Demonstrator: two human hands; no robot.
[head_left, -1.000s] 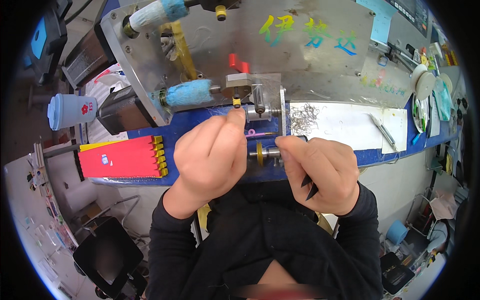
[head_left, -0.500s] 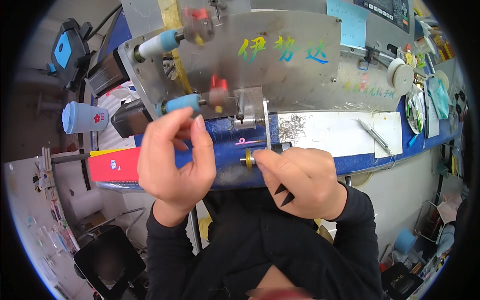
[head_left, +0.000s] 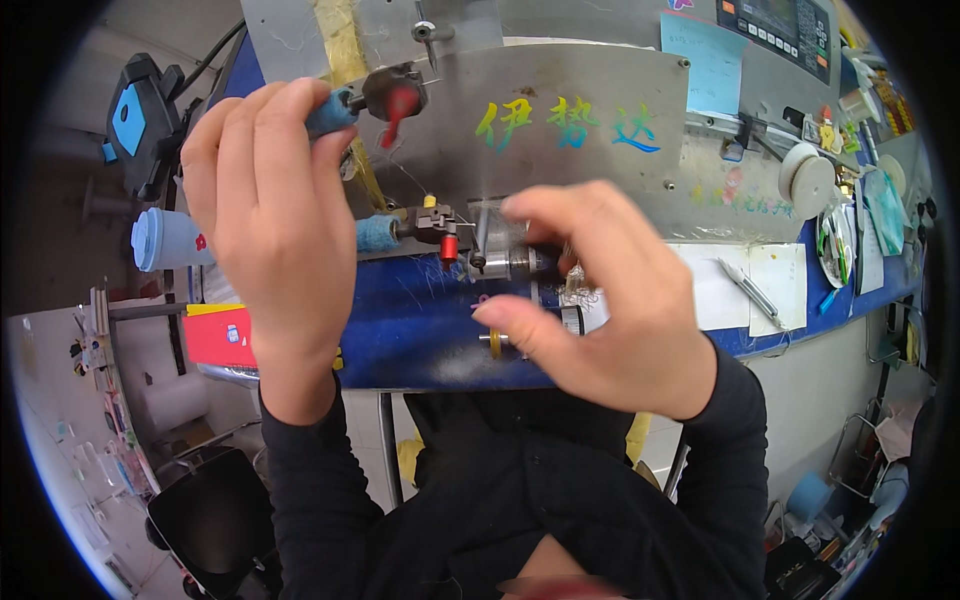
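My left hand (head_left: 275, 190) is raised at the upper left, its fingers wrapped round the blue sleeve (head_left: 338, 112) of the machine's upper spindle. That spindle ends in a dark clamp head (head_left: 393, 92) with a red lever. Below it, a lower spindle's blue sleeve (head_left: 378, 233) leads to another clamp (head_left: 440, 225) with a red knob. A thin strand runs between the two heads. My right hand (head_left: 625, 290) hovers right of the lower clamp, thumb and index finger spread wide; the other fingers are blurred and partly hidden. Near its thumb is a yellow ring (head_left: 495, 344) on a metal shaft.
A pale blue cup (head_left: 160, 240) and a red booklet (head_left: 215, 335) stand at the left. White paper (head_left: 710, 275) under a pen-shaped tool (head_left: 750, 290) lies at the right, with curled dark wires by my right hand. White spools (head_left: 803, 160) sit at the machine's right end.
My left hand has risen from its pinch to the upper sleeve. My right hand has moved up from the yellow ring and spread; the two black tips under it no longer show. Both clamp heads have turned.
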